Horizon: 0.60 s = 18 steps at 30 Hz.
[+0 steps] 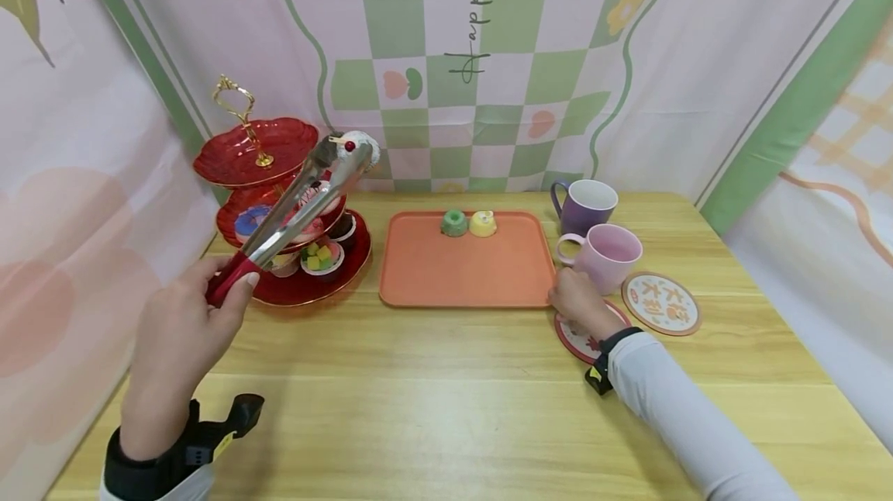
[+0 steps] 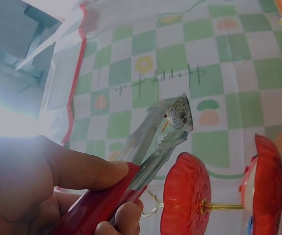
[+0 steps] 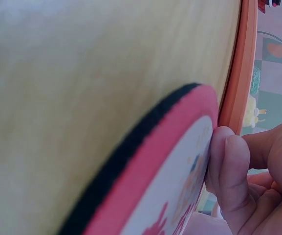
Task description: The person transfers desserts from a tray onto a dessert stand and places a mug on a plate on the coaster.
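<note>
My left hand (image 1: pixel 184 323) grips the red handles of metal tongs (image 1: pixel 296 226). Between the tong tips is a small white-topped cake (image 1: pixel 364 146) with a red berry, held up beside the top of a red tiered stand (image 1: pixel 279 127); in the left wrist view the cake's dark speckled side (image 2: pixel 181 115) shows. My right hand (image 1: pixel 584 303) rests with loosely curled fingers over a red-rimmed coaster (image 3: pixel 145 166), close to the right edge of an orange tray (image 1: pixel 460 276). A green ring-shaped cake (image 1: pixel 454 222) and a yellow one (image 1: pixel 483 223) sit along the tray's back edge.
Behind my right hand stand a pink mug (image 1: pixel 610 257) and a purple mug (image 1: pixel 589 210). Another round coaster (image 1: pixel 661 304) lies to the right. Doughnuts (image 1: pixel 251 222) and cupcakes (image 1: pixel 322 259) fill the stand's lower tiers. A patterned cloth (image 1: pixel 453 136) hangs behind the table.
</note>
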Available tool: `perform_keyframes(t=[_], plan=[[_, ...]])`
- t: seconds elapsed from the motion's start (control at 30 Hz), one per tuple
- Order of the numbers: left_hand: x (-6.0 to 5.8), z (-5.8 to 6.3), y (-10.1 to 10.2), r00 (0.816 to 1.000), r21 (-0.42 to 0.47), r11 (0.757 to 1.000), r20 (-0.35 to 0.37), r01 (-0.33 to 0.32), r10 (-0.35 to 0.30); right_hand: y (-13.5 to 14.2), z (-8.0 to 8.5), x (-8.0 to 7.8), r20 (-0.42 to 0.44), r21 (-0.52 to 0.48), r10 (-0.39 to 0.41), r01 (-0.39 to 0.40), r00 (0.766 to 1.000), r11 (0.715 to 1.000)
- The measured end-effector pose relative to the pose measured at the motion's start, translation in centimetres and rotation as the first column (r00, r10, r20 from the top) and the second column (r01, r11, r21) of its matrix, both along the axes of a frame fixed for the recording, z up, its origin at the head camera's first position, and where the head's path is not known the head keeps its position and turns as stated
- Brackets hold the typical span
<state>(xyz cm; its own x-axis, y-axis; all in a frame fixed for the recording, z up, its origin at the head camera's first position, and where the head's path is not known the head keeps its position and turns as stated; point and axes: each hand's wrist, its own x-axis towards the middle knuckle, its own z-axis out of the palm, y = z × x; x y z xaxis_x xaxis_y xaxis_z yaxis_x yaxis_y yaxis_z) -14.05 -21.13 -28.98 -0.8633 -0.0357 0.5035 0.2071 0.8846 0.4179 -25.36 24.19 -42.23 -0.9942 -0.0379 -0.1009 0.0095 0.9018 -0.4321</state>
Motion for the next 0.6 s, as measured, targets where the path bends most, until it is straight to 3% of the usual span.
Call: perform_keyframes(t=[0.3,0.6], plan=[[-0.2,0.8,-0.6,0.997,0.003,0.999,-0.065,-0.052,0.052,0.0,0.0,-0.1,0.025,-0.011,-0.021,0.022,0.999,1.0],[-0.9,1.5,-1.3,0.994,0.018,0.995,-0.053,-0.094,0.095,-0.2,0.1,-0.1,0.088,-0.048,-0.069,0.073,0.994,0.996]])
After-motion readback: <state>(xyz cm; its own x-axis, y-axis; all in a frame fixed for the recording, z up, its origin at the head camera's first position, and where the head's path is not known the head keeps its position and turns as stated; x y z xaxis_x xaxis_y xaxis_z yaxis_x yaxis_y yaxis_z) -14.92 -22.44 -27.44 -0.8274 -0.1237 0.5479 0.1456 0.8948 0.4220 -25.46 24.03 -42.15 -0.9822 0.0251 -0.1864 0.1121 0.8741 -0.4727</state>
